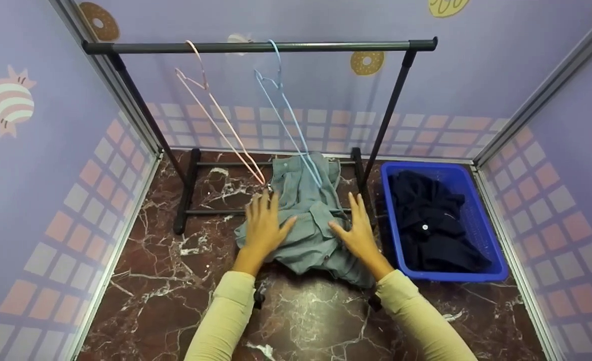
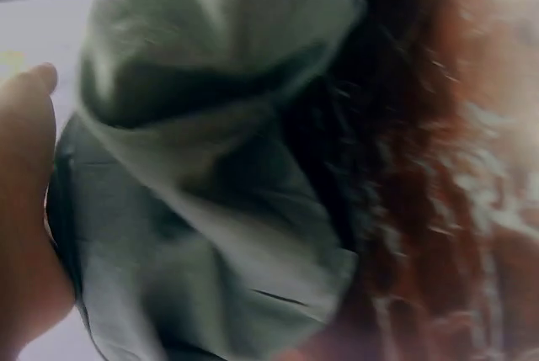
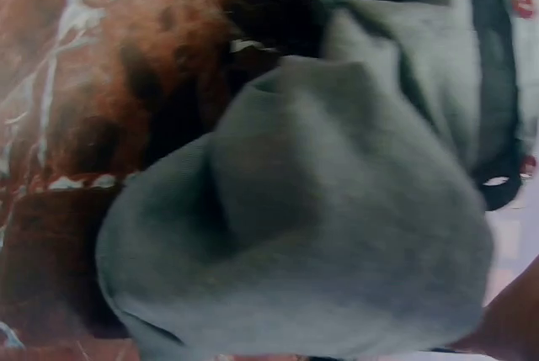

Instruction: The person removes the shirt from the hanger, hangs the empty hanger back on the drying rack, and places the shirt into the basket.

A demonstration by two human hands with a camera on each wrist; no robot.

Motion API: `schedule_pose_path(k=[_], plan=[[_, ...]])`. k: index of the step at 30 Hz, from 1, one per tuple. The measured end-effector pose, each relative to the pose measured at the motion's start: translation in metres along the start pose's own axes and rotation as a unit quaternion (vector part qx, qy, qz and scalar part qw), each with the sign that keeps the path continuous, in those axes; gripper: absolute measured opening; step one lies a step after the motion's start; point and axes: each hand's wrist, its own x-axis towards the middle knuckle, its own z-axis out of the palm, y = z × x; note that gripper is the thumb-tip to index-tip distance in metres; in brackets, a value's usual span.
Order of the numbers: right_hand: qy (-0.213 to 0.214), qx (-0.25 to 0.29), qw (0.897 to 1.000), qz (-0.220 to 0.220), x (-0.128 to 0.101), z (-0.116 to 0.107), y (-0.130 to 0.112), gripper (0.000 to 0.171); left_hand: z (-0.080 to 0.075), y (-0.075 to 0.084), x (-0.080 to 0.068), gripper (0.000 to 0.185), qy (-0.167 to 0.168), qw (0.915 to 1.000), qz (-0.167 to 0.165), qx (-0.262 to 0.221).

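A grey-green button-up garment (image 1: 301, 235), with a flap, lies crumpled on the floor and across the rack's low bars. Over its left side my left hand (image 1: 263, 228) has its fingers spread and extended. My right hand (image 1: 361, 235) is at the garment's right side, fingers likewise straight and thumb apart. Loose folds of the garment (image 2: 202, 167) fill much of the left wrist view, beside part of the left hand (image 2: 29, 209). In the right wrist view a rounded fold of cloth (image 3: 320, 209) covers the middle, and red buttons show at upper right.
A black garment rack (image 1: 326, 47) stands ahead. A pink hanger (image 1: 225, 123) and a blue hanger (image 1: 290, 118) hang from its rail, the blue one overlapping the garment in the head view. On the right, a blue basket (image 1: 481, 215) holds dark clothing (image 1: 426, 225). Patterned walls enclose the floor.
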Motion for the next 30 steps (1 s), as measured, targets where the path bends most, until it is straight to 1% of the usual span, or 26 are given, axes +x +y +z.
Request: schedule_pose_path(k=[3,6,9,10,12,14,16,19,21,26,28,30], plan=[[-0.006,-0.025,1.000,0.006,0.000,0.008,0.005,0.098,0.005,-0.014,-0.005,0.098,-0.015,0.9975,-0.069,0.010],[-0.012,-0.044,0.999,0.000,0.000,0.014,0.009,0.098,0.010,-0.024,-0.010,0.106,-0.023,0.9905,-0.135,-0.007],[-0.012,-0.056,0.998,-0.008,0.000,0.020,0.015,0.095,0.018,-0.031,-0.014,0.107,-0.020,0.9804,-0.188,-0.057],[-0.012,-0.055,0.998,-0.008,0.000,0.022,0.017,0.094,0.022,-0.032,-0.015,0.106,-0.017,0.9762,-0.201,-0.080],[-0.013,-0.046,0.999,-0.006,-0.001,0.024,0.022,0.090,0.030,-0.033,-0.018,0.101,-0.006,0.9676,-0.217,-0.129],[-0.014,-0.031,0.999,-0.006,-0.002,0.027,0.027,0.086,0.038,-0.032,-0.020,0.097,0.005,0.9609,-0.220,-0.169],[-0.012,-0.017,1.000,-0.008,-0.004,0.030,0.032,0.081,0.045,-0.029,-0.022,0.093,0.013,0.9561,-0.216,-0.198],[-0.004,-0.001,1.000,-0.014,-0.006,0.033,0.038,0.074,0.052,-0.022,-0.023,0.090,0.022,0.9540,-0.199,-0.223],[0.003,0.007,1.000,-0.014,-0.008,0.035,0.042,0.069,0.055,-0.017,-0.021,0.089,0.029,0.9519,-0.181,-0.246],[0.016,0.039,0.999,-0.003,-0.010,0.036,0.048,0.060,0.061,-0.006,-0.015,0.084,0.045,0.9448,-0.122,-0.301],[0.018,0.066,0.998,0.004,-0.009,0.035,0.048,0.058,0.063,-0.001,-0.012,0.081,0.051,0.9421,-0.102,-0.315],[0.019,0.097,0.995,0.010,-0.008,0.033,0.047,0.056,0.064,0.003,-0.009,0.080,0.053,0.9419,-0.087,-0.320]])
